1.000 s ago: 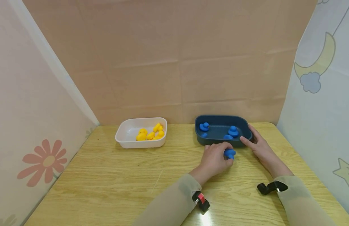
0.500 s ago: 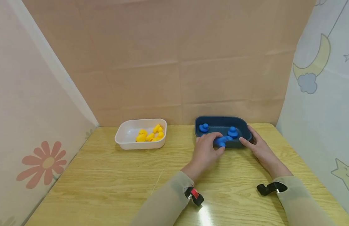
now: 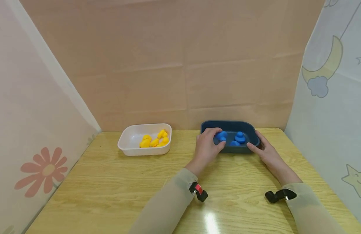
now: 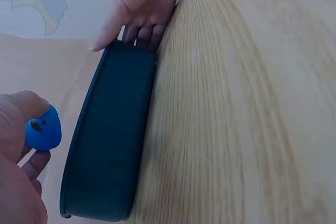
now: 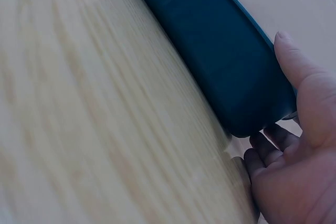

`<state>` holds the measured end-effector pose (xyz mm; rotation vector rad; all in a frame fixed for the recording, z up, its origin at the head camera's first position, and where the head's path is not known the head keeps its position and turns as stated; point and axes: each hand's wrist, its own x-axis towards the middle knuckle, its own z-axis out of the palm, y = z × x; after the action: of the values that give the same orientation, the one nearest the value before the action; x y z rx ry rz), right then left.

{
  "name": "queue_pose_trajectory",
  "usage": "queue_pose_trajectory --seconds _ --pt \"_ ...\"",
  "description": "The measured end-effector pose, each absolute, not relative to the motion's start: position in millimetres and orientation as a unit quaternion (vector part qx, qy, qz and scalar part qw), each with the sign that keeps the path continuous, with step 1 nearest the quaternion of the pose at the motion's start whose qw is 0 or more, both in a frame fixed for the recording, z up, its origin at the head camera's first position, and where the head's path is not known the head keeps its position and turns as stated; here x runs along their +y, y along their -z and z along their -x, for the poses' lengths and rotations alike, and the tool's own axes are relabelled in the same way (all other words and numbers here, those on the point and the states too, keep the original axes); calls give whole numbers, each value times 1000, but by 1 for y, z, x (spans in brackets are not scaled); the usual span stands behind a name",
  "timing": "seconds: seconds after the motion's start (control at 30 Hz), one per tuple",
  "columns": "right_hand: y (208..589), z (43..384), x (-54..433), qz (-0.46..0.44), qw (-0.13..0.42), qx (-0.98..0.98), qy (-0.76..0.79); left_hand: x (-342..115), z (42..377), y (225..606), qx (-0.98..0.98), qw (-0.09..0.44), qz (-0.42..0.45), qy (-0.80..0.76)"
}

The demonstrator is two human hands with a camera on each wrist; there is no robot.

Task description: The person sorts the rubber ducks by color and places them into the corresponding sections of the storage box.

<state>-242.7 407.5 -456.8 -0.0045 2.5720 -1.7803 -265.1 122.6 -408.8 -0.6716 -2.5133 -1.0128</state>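
My left hand pinches a blue rubber duck between thumb and fingers, over the left part of a dark teal plastic basin. In the left wrist view the held duck shows its dark beak and eye above the basin rim. At the basin's right end my right hand grips it, thumb at the rim and fingers against the outer end wall. Another blue duck sits upright inside, with one more partly hidden behind the front wall. The left hand covers the basin's left side.
A white basin with several yellow rubber ducks stands to the left on the wooden table. Brown paper hangs along the back edge; printed cloth walls flank both sides.
The left hand has carried the blue duck from in front of the basin, left and back over the rim to above its inside. The right hand has kept its hold on the basin.
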Motion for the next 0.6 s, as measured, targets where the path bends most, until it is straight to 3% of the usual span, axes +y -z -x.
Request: queue_pose_trajectory --seconds 0.6 --pt "457 234 405 -2 18 820 572 136 281 420 -916 155 214 302"
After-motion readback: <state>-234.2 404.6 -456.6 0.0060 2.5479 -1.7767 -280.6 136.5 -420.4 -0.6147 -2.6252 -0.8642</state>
